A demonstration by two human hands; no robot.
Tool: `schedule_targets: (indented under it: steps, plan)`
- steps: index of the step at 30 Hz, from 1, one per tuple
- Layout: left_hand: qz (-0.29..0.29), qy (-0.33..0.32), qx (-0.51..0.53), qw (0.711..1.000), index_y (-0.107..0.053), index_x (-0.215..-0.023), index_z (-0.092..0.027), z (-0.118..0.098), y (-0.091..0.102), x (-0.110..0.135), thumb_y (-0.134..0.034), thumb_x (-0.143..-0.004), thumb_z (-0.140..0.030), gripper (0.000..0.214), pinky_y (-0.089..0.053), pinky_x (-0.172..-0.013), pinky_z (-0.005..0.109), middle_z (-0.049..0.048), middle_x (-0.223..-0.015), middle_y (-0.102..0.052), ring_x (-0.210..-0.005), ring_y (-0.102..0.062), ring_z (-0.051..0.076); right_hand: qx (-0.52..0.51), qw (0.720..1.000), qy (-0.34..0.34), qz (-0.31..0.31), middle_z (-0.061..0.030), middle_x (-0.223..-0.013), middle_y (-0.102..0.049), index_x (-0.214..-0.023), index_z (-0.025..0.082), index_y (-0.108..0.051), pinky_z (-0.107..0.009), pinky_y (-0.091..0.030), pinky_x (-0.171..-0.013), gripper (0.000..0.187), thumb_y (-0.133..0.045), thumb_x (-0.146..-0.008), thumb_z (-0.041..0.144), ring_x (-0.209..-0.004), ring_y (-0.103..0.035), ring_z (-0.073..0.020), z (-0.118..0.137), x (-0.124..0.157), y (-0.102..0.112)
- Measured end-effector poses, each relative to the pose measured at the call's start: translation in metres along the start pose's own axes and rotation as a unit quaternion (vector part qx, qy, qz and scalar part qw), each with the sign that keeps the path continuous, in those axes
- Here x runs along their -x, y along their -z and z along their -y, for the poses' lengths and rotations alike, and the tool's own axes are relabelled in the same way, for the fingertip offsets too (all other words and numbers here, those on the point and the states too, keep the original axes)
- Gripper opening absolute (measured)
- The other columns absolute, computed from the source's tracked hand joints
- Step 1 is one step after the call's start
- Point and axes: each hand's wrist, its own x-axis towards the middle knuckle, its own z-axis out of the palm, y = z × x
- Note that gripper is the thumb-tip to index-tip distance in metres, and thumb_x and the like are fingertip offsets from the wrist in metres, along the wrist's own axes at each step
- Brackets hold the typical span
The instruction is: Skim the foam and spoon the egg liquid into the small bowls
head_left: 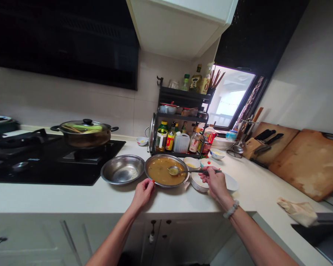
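Observation:
A metal bowl (147, 176) full of brownish liquid with small bits stands on the white counter. My left hand (143, 191) grips its near left rim, thumb on top and the other fingers partly hidden. In my right hand (215, 182) is the dark handle of a ladle (174, 170), held level, its small round scoop in the liquid. Left of the bowl sits a second metal bowl (123, 170) with a few pale scraps inside. Several small bowls, among them a white bowl (199, 183), stand close by, partly behind my right hand.
A lidded pot (86, 133) stands on the black gas stove (44, 162). Behind the bowls is a dark rack (183, 117) of bottles and jars. A knife block (252, 148), cutting boards (302, 162) and a cloth (297, 211) are at the right.

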Motion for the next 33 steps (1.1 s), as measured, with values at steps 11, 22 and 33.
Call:
schedule_targets:
  steps: [11, 22, 33]
  plan:
    - [-0.002, 0.003, -0.007, 1.000, -0.050, -0.063, -0.018, -0.004, 0.000, 0.001, -0.052, -0.078, -0.058, 0.043, -0.029, -0.047, 0.021, -0.0029, -0.053, -0.049, -0.048, -0.039, 0.010, -0.026, 0.999, -0.013, -0.027, -0.0016, -0.049, -0.060, -0.072, 0.014, -0.059, -0.017, -0.042, -0.036, 0.013, -0.064, -0.066, 0.024, -0.042, -0.057, -0.0114, 0.009, -0.011, 0.007]
    - [0.003, 0.001, -0.004, 1.000, -0.049, -0.063, -0.018, -0.002, 0.000, 0.000, -0.052, -0.080, -0.057, 0.043, -0.027, -0.046, 0.021, -0.0028, -0.053, -0.049, -0.047, -0.037, 0.009, -0.013, 0.994, 0.040, -0.101, -0.0017, -0.047, -0.061, -0.071, 0.015, -0.057, -0.018, -0.043, -0.037, 0.010, -0.059, -0.070, 0.024, -0.040, -0.056, -0.0117, 0.017, -0.053, 0.025]
    - [0.008, 0.012, 0.006, 1.000, -0.047, -0.063, -0.019, -0.005, -0.001, 0.000, -0.051, -0.077, -0.062, 0.046, -0.027, -0.046, 0.021, -0.0040, -0.052, -0.046, -0.047, -0.036, 0.010, 0.254, 0.946, 0.202, -0.001, -0.0006, -0.058, -0.063, -0.085, 0.018, -0.065, -0.029, -0.048, -0.049, 0.025, -0.058, -0.077, 0.040, -0.047, -0.056, -0.0164, -0.012, -0.053, 0.044]
